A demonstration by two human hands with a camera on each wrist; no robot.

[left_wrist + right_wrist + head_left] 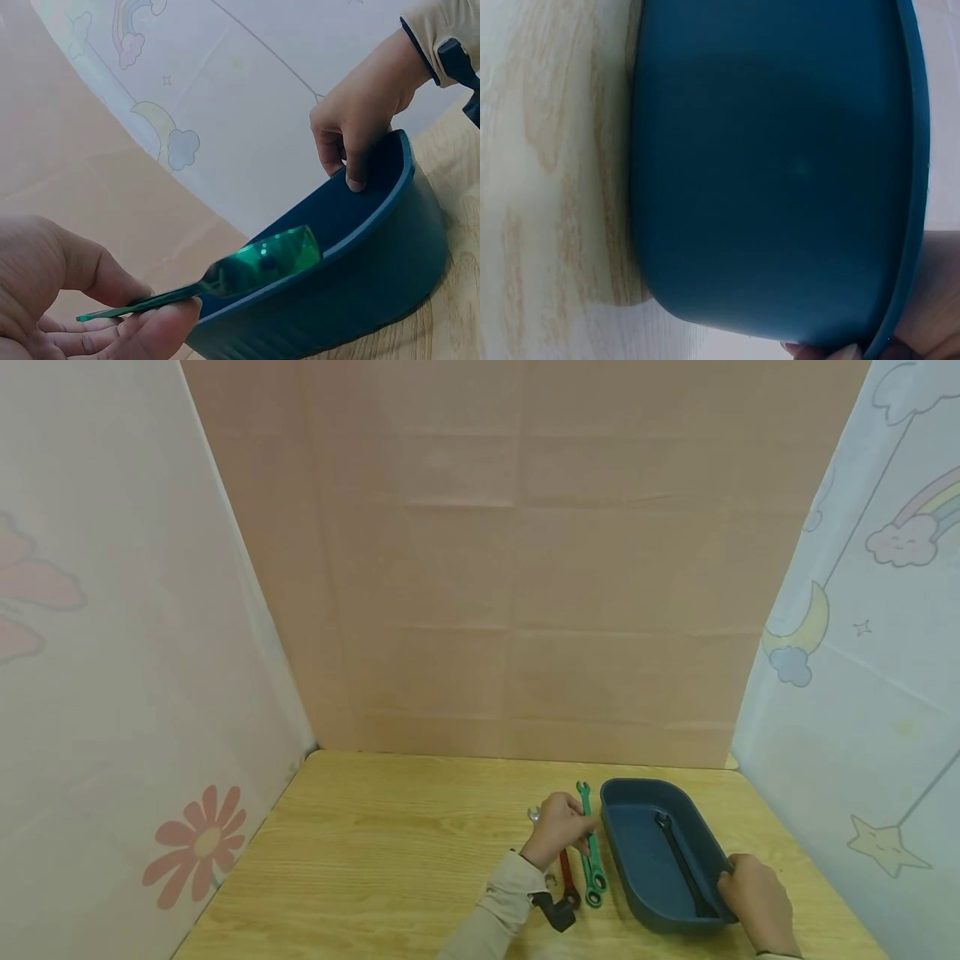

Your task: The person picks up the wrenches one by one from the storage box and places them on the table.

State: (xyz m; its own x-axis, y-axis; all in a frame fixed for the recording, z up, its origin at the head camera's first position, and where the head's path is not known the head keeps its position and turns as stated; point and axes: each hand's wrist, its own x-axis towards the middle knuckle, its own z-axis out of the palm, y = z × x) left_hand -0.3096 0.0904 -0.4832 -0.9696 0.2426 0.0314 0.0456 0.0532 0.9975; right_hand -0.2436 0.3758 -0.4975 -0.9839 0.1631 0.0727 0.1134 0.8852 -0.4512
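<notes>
Head view: the left hand [561, 823] pinches a green wrench [262, 260]; the right hand [757, 895] grips the tub [636, 843]. I'd pinch firmly against twisting.

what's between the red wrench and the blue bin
In the head view, two green wrenches show between the red wrench and the blue bin; the left hand pinches one.
</notes>
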